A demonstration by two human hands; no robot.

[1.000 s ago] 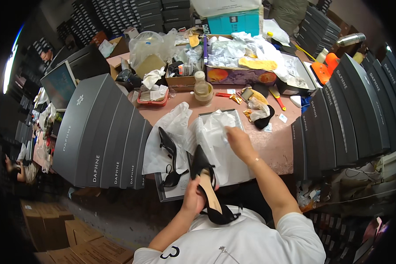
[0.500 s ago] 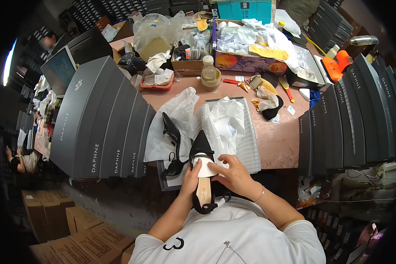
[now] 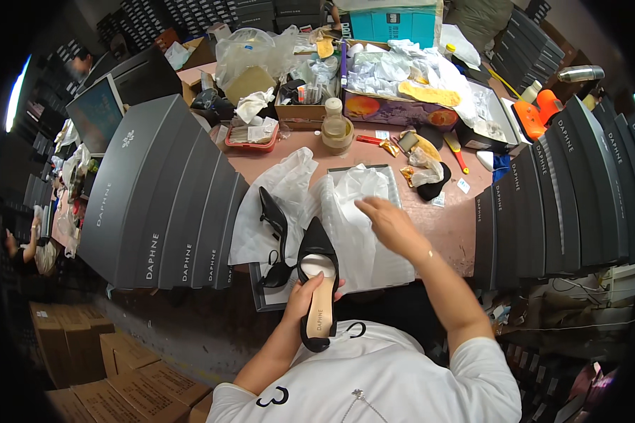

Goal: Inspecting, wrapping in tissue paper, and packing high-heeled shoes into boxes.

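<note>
My left hand point(image 3: 305, 296) is closed around the middle of a black pointed shoe point(image 3: 322, 307) with a beige insole, its toe aimed away from me. Something white point(image 3: 317, 264) shows inside the shoe's front. Beyond it, my right hand point(image 3: 394, 227) is stretched over white tissue paper point(image 3: 363, 185) in a grey shoebox point(image 3: 396, 185); its fingers are extended at the paper, and the thumb is mostly hidden. Left of the held shoe, a second black heeled shoe point(image 3: 275, 220) lies on its side upon more white paper point(image 3: 254, 236).
Stacks of dark grey shoeboxes point(image 3: 137, 190) stand left and right point(image 3: 536, 204). Behind are a lidded jar point(image 3: 336, 134), a red tray point(image 3: 250, 144), a carton of crumpled paper point(image 3: 402, 109) and a yellow-red tool point(image 3: 457, 151). Brown cartons point(image 3: 137, 391) sit at lower left.
My right hand has left the shoe and moved forward and right to the tissue paper. My left hand keeps hold of the shoe, and less of the white piece shows in it.
</note>
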